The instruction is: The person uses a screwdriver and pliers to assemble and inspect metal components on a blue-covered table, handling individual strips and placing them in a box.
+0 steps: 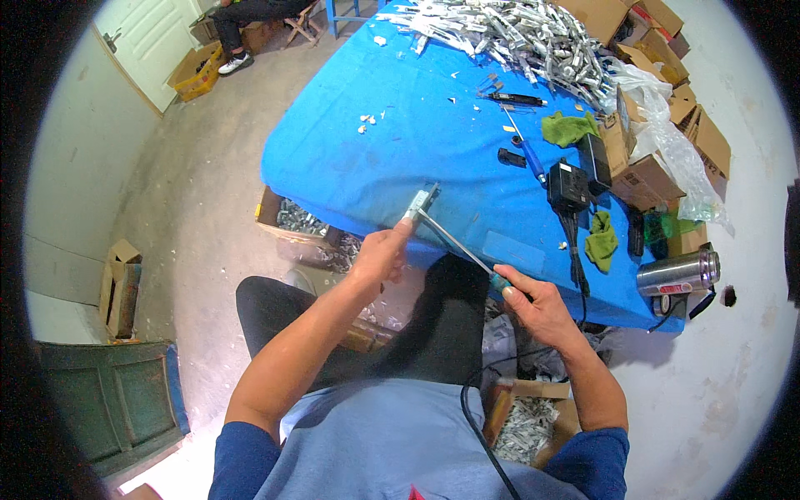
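Near the front edge of the blue-covered table [333, 167], my left hand [383, 257] is closed on the lower end of a small whitish part [417, 202]. A dark strip runs along the part's right side. My right hand [536, 302] grips the teal handle of a screwdriver [458, 243]. Its long metal shaft slants up to the left, and the tip meets the part just beyond my left fingers. Whether the tip is inside the part or only against it, I cannot tell.
A heap of similar whitish parts [533, 37] covers the table's far end. To the right are a blue-handled screwdriver [531, 157], black power adapters [569, 187], green cloths [602, 242] and a steel flask [679, 273]. Boxes of parts [525, 425] sit below; a seated person [242, 25] is far left.
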Tool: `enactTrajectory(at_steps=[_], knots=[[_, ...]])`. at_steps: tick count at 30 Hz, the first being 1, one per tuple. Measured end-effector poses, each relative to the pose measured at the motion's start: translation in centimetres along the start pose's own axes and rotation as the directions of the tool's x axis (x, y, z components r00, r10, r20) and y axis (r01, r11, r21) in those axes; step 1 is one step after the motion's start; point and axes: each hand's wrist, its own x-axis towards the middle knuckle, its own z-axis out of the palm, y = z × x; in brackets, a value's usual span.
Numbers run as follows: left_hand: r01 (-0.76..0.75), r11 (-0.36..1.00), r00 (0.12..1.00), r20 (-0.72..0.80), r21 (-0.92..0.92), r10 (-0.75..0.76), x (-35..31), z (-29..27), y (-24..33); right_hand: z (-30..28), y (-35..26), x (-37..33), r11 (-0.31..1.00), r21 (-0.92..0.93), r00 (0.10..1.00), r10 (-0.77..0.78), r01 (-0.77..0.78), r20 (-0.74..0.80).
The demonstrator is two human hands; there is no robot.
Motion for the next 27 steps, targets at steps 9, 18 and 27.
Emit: enactTrajectory(at_steps=[9,18,27], knots=[[0.153,0.979,0.983,0.123,-0.137,-0.137,0.6,-0.4,0.7,-0.8,0.5,0.3,0.985,0.16,0.996,0.053,-0.065,0.077],[0.136,0.986,0.989,-0.04,-0.093,-0.14,0.2,1.6,0.5,0.0,0.0,0.2,0.899,0.387,0.976,0.158,-0.205,0.151],[0.115,0.979,0.992,-0.032,-0.168,-0.122,0.3,1.8,-0.2,1.8,0.9,0.3,0.901,-0.325,0.945,-0.322,0.286,-0.062]])
